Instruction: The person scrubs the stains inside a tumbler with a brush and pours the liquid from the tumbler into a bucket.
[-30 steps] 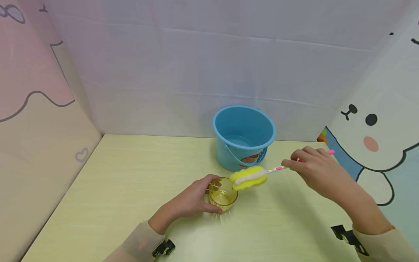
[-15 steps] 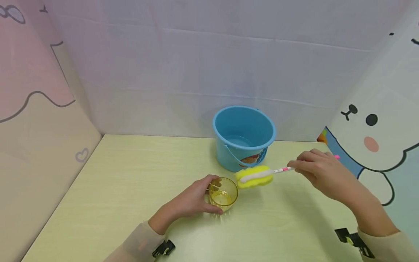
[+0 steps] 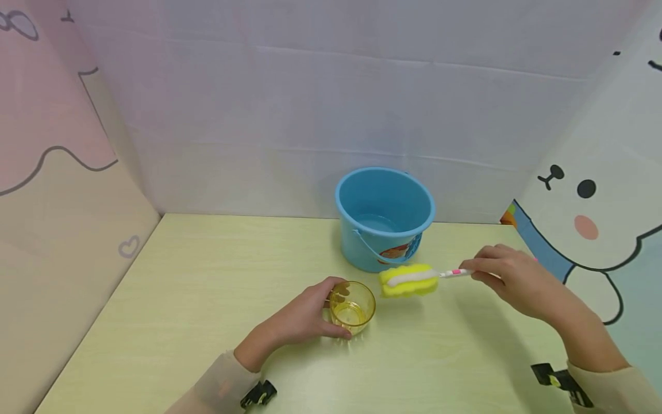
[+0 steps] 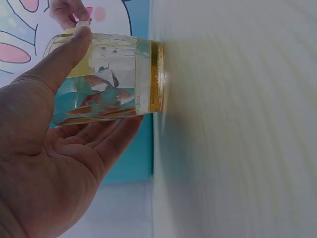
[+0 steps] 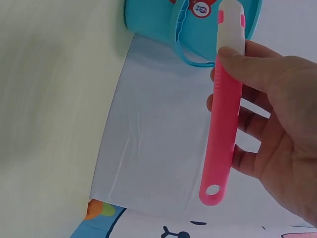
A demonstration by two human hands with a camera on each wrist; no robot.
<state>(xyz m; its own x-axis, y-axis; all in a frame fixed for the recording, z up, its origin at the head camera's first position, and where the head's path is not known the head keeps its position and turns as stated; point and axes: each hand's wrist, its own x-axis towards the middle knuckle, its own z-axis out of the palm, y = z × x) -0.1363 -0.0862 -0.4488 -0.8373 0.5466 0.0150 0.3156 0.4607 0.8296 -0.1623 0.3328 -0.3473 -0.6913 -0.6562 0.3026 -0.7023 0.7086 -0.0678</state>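
Observation:
An amber glass cup (image 3: 357, 313) stands upright on the table, its thick base against the surface in the left wrist view. My left hand (image 3: 315, 313) grips it from the left, thumb on the near side and fingers round the far side. To its right, my right hand (image 3: 517, 282) holds a sponge cup brush (image 3: 411, 280) by its pink handle (image 5: 224, 119), thumb on one side and fingers curled round the other. The brush's yellow and white sponge head hovers just right of the cup, over the table, pointing left.
Behind the cup and brush, a blue bucket (image 3: 383, 230) with a lowered handle and a picture label stands near the back wall (image 3: 258, 115). The pale wooden table (image 3: 181, 287) is bordered by printed cloth panels on the left and right.
The brush and my right hand have shifted right, so the sponge head has come away from the cup's rim to beside it. My left hand and the cup have stayed put.

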